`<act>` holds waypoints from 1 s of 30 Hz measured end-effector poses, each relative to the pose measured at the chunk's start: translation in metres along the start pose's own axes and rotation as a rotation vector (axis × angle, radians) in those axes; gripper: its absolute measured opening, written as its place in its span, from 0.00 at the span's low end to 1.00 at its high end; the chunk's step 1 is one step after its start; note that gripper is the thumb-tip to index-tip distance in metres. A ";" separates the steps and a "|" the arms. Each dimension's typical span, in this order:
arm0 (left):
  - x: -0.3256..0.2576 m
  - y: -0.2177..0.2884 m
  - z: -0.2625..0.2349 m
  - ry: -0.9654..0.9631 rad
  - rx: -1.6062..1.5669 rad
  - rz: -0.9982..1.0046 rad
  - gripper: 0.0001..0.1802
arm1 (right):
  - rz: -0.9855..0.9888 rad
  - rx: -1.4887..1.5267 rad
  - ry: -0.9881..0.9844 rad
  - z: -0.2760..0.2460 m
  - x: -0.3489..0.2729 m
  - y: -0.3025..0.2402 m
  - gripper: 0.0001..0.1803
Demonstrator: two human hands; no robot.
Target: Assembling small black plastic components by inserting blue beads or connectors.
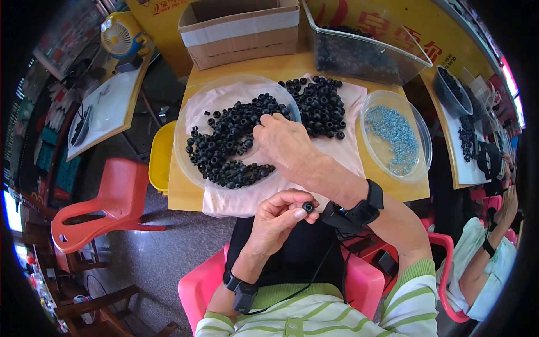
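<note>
My left hand (276, 222) is held low before the table's front edge. Between its thumb and fingers is a round black bead (308, 207), its hole facing up. My right hand (285, 145) reaches over a shallow clear round tray (181, 154), fingers bent down at the edge of the black beads (222, 143) heaped there. Those fingers are closed together; their tips are partly hidden, so what they pinch does not show. Larger black beads (321, 106) lie in a pile on a pale pink cloth (351, 151) just right of the tray.
Right of the cloth stands a round clear dish (366, 147) with small blue beads. Behind are a cardboard box (241, 42) and a clear bin (359, 59) of black pieces. A red chair (120, 194) and yellow tub (161, 157) stand left. Another person (491, 241) sits at right.
</note>
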State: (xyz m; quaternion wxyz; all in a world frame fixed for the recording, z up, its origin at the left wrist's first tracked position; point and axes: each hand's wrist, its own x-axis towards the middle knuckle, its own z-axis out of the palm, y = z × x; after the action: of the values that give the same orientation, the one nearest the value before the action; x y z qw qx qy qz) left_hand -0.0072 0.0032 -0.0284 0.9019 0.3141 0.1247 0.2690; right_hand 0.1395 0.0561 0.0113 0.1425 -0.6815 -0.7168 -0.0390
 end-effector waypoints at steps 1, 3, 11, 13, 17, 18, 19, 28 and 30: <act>0.000 -0.001 0.001 -0.009 -0.003 0.011 0.13 | -0.001 0.006 0.006 0.001 0.001 0.001 0.12; 0.000 -0.002 0.001 -0.022 -0.010 0.034 0.13 | -0.018 0.106 0.052 -0.002 0.002 0.005 0.10; -0.001 0.013 0.017 0.008 -0.090 0.009 0.14 | 0.278 0.974 0.065 -0.079 -0.049 0.021 0.07; 0.002 0.012 0.018 0.018 -0.093 0.022 0.14 | 0.463 1.156 -0.020 -0.095 -0.072 0.022 0.08; 0.009 0.009 0.023 0.045 -0.089 0.035 0.11 | 0.491 1.327 -0.026 -0.103 -0.110 0.026 0.08; 0.010 0.008 0.025 0.046 -0.084 0.028 0.11 | 0.453 1.350 0.017 -0.100 -0.115 0.025 0.08; 0.011 0.007 0.027 0.048 -0.079 0.022 0.11 | 0.415 1.371 0.060 -0.095 -0.120 0.023 0.08; 0.013 0.005 0.037 0.083 -0.022 -0.028 0.13 | 0.410 1.440 0.095 -0.091 -0.129 0.019 0.06; 0.013 0.005 0.038 0.082 -0.006 -0.024 0.13 | 0.401 1.390 0.104 -0.091 -0.131 0.019 0.06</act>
State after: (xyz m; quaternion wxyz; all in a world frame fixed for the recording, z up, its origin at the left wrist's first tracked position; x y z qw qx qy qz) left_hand 0.0163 -0.0056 0.0031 0.9002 0.2986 0.1644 0.2710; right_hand 0.1760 -0.0917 0.0621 0.5809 -0.5491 -0.4294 0.4202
